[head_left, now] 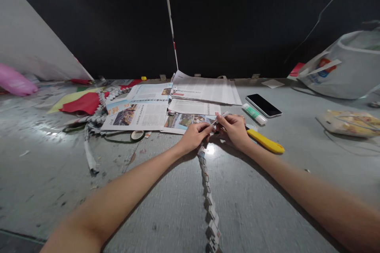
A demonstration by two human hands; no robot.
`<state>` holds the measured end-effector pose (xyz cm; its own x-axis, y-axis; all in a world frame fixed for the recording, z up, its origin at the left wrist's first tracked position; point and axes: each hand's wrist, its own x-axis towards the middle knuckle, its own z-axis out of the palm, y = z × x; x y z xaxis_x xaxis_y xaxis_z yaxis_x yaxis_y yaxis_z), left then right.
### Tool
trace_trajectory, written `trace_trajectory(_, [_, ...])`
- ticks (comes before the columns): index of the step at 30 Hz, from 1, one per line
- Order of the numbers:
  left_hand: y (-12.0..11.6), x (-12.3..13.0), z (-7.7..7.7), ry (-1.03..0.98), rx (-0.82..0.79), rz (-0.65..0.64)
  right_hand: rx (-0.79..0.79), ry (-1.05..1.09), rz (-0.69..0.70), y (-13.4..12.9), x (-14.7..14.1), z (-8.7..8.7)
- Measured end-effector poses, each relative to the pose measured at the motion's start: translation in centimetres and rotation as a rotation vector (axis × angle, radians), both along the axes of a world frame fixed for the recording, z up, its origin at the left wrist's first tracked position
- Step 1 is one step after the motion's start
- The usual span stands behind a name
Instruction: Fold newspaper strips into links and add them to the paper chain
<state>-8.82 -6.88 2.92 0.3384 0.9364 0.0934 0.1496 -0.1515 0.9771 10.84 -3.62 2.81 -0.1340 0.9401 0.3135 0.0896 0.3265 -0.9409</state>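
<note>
Between my two hands a thin folded paper strip (220, 119) is pinched, pale and narrow. My left hand (193, 137) has its thumb and fingers closed at the strip's lower end. On the upper end my right hand (234, 129) closes its fingertips. A zigzag chain of folded newspaper (211, 213) runs from beneath my left hand down toward the front. Whether the strip joins the chain is hidden by my fingers. A yellow-handled tool (265, 141) lies beside my right hand, its other end covered.
Newspaper sheets (204, 87) lie behind my hands. A glue stick (254, 114) and a phone (263, 104) are to the right, near a plastic-wrapped packet (350, 123) and a white bag (344, 65). At left are a tape roll (137, 136), red paper (81, 104) and more folded chain.
</note>
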Motion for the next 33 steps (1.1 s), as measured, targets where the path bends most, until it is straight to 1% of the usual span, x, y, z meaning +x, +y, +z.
trace_trajectory(5, [0.0,-0.1,-0.1,0.004,0.005,0.011,0.018,0.006,-0.002,-0.3,-0.2,0.5])
trace_trajectory(9, [0.1,0.0,-0.3,0.000,0.004,0.005,-0.010,0.042,-0.013,-0.2,-0.2,0.2])
trace_trajectory(11, [0.2,0.0,-0.3,0.002,0.003,-0.007,-0.015,0.080,-0.044,0.0,-0.1,-0.1])
trace_trajectory(14, [0.2,0.1,-0.3,0.005,0.006,-0.022,-0.001,0.147,-0.127,0.3,0.0,-0.7])
trace_trajectory(16, [0.2,0.1,-0.3,0.010,0.010,-0.012,0.001,0.172,-0.170,0.4,0.1,-0.8])
trace_trajectory(19, [0.2,0.1,-0.4,0.025,0.015,0.016,0.000,0.183,-0.190,0.4,0.1,-0.7])
trace_trajectory(22, [0.2,0.1,-0.4,0.029,0.023,0.030,0.017,0.144,-0.157,0.3,0.0,-0.7])
trace_trajectory(26, [0.2,0.0,-0.4,0.020,0.048,0.006,0.011,-0.072,0.011,0.0,0.0,-0.8])
trace_trajectory(28, [0.3,-0.1,-0.4,0.050,0.073,-0.003,-0.004,-0.144,0.064,-0.1,0.1,-0.8])
trace_trajectory(30, [0.3,0.0,-0.3,0.094,0.101,0.000,-0.008,-0.145,0.058,-0.1,0.1,-0.8])
trace_trajectory(33, [0.3,0.1,-0.2,0.120,0.111,0.011,-0.004,-0.065,-0.010,0.2,0.0,-0.8])
